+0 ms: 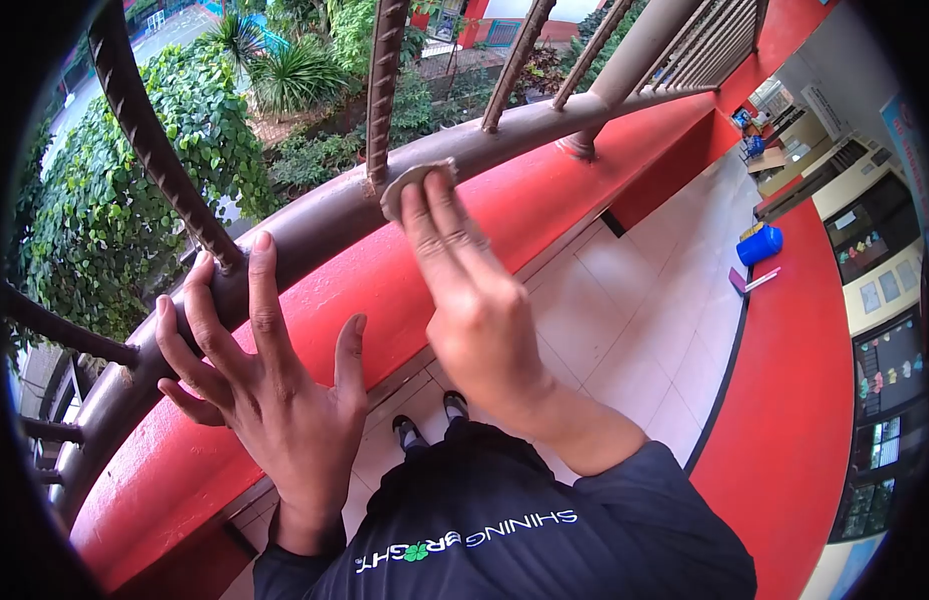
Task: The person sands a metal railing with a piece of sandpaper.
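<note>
A brown metal rail (314, 232) with twisted bars runs diagonally in front of me. My right hand (479, 310) presses a small greyish piece of sandpaper (409, 187) onto the rail under two outstretched fingers, close to the foot of a twisted bar (383, 90). The other fingers of that hand are curled in. Farther left, my left hand (279, 400) lies with spread fingers, its fingertips touching the rail near another twisted bar (164, 140). It holds nothing.
Below the rail is a red ledge (544, 200), with a pale tiled floor (634, 290) beyond it. A blue bin (759, 244) and a dustpan (738, 282) stand by the far wall. Leafy plants (134, 190) grow outside the railing.
</note>
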{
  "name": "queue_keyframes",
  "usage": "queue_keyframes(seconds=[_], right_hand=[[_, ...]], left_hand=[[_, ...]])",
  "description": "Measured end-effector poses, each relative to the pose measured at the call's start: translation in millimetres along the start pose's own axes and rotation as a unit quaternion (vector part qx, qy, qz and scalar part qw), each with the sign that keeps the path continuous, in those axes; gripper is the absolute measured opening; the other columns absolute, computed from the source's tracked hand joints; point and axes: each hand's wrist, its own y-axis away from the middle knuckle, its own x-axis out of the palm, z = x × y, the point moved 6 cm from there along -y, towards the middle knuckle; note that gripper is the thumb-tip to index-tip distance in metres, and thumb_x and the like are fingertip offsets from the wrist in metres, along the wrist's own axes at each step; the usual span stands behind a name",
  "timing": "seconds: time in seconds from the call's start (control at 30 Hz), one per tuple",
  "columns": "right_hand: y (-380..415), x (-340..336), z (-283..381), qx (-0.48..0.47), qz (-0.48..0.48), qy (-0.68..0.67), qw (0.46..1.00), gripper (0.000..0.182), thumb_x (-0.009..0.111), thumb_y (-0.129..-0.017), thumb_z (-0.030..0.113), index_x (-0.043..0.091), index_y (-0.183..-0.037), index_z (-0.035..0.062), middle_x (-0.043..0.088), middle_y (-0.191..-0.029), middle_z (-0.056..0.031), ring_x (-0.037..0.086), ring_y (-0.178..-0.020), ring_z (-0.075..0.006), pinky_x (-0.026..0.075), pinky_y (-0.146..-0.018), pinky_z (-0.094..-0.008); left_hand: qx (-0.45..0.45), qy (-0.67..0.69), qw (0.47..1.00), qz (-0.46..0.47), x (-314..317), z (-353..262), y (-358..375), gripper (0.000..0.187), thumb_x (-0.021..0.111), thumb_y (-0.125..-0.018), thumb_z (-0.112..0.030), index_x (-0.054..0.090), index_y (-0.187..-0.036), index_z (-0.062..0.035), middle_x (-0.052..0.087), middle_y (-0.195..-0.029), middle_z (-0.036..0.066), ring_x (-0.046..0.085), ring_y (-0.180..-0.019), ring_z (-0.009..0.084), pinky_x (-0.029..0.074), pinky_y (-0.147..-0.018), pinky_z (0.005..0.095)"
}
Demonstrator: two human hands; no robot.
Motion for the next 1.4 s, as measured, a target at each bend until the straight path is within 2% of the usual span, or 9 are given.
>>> queue_keyframes(seconds=[0.07, 0.23, 0.33, 0.5, 0.6, 0.97, 1.07, 1.2, 1.4], right_hand=[[-8, -10, -49, 0.140, -0.026, 0.009, 0.990, 0.062, 0.050, -0.090, -0.009, 0.047, -0.152, -0.0070, 0.050, -0.150, -0.0349, 0.053, -0.139, -0.0444, 0.049, -0.114, -0.0483], [5, -1, 15, 0.001, -0.008, -0.013, 1.000, 0.075, 0.044, -0.078, -0.021, 0.050, -0.151, -0.0029, 0.048, -0.150, -0.0338, 0.054, -0.135, -0.0431, 0.051, -0.111, -0.0459], [-13, -14, -58, 0.113, -0.096, 0.016, 0.989, 0.078, 0.047, -0.076, -0.021, 0.052, -0.151, -0.0014, 0.049, -0.151, -0.0323, 0.054, -0.136, -0.0434, 0.050, -0.112, -0.0467], [-2, -1, -10, -0.021, -0.020, 0.012, 1.000, 0.068, 0.045, -0.086, -0.016, 0.047, -0.152, -0.0046, 0.042, -0.156, -0.0323, 0.054, -0.135, -0.0439, 0.055, -0.108, -0.0486], [-20, -23, -93, 0.103, -0.104, 0.035, 0.989, 0.080, 0.046, -0.075, -0.022, 0.052, -0.151, -0.0003, 0.047, -0.154, -0.0295, 0.055, -0.136, -0.0421, 0.050, -0.113, -0.0464], [-17, -22, -111, 0.051, -0.076, 0.001, 0.996, 0.071, 0.046, -0.083, -0.018, 0.047, -0.152, -0.0046, 0.040, -0.158, -0.0298, 0.043, -0.145, -0.0417, 0.047, -0.117, -0.0446], [-1, -10, -70, -0.027, -0.013, -0.028, 0.999, 0.067, 0.048, -0.086, -0.015, 0.046, -0.153, -0.0060, 0.037, -0.160, -0.0320, 0.040, -0.150, -0.0390, 0.043, -0.121, -0.0421], [-23, -34, -136, 0.114, -0.100, -0.002, 0.988, 0.072, 0.043, -0.080, -0.021, 0.049, -0.150, -0.0054, 0.044, -0.157, -0.0266, 0.043, -0.145, -0.0390, 0.051, -0.113, -0.0454], [-8, -12, -92, -0.014, -0.077, -0.020, 0.997, 0.065, 0.049, -0.090, -0.012, 0.045, -0.154, -0.0039, 0.038, -0.159, -0.0344, 0.040, -0.146, -0.0494, 0.049, -0.114, -0.0488]], left_hand=[[0.008, 0.019, 1.000, -0.004, 0, 1, 1, 0.086, 0.081, -0.083, -0.043, 0.045, -0.159, -0.0279, 0.033, -0.164, 0.012, 0.020, -0.154, 0.0432, 0.015, -0.124, 0.0604], [0.012, 0.015, 1.000, -0.013, -1, 0, -1, 0.086, 0.082, -0.082, -0.041, 0.045, -0.159, -0.0269, 0.034, -0.163, 0.012, 0.021, -0.153, 0.0437, 0.015, -0.124, 0.0603], [0.018, 0.018, 1.000, -0.010, 0, 0, 1, 0.086, 0.082, -0.082, -0.041, 0.045, -0.159, -0.0265, 0.033, -0.163, 0.013, 0.021, -0.153, 0.0438, 0.014, -0.124, 0.0607], [0.013, -0.014, 1.000, -0.014, 0, -4, -2, 0.087, 0.083, -0.083, -0.043, 0.044, -0.159, -0.0262, 0.033, -0.162, 0.013, 0.022, -0.153, 0.0428, 0.016, -0.123, 0.0604], [0.016, -0.076, 0.997, -0.011, -6, -6, -8, 0.086, 0.084, -0.083, -0.040, 0.045, -0.158, -0.0263, 0.036, -0.159, 0.014, 0.027, -0.150, 0.0418, 0.019, -0.122, 0.0590], [0.171, -0.050, 0.981, 0.083, -12, 1, -66, 0.053, 0.082, -0.083, -0.021, 0.063, -0.133, -0.0153, 0.069, -0.083, 0.015, 0.070, -0.080, 0.0369, 0.055, -0.075, 0.0505], [0.150, -0.125, 0.980, 0.046, -5, 5, -69, 0.043, 0.078, -0.084, -0.020, 0.065, -0.125, -0.0187, 0.070, -0.079, 0.014, 0.073, -0.076, 0.0366, 0.057, -0.069, 0.0503], [0.125, -0.167, 0.978, 0.011, 2, 6, -66, 0.037, 0.074, -0.084, -0.021, 0.066, -0.120, -0.0214, 0.071, -0.078, 0.014, 0.074, -0.076, 0.0368, 0.059, -0.068, 0.0497], [0.105, -0.175, 0.979, -0.007, -1, 3, -67, 0.030, 0.073, -0.083, -0.021, 0.066, -0.112, -0.0198, 0.071, -0.077, 0.015, 0.075, -0.075, 0.0378, 0.060, -0.068, 0.0515]])
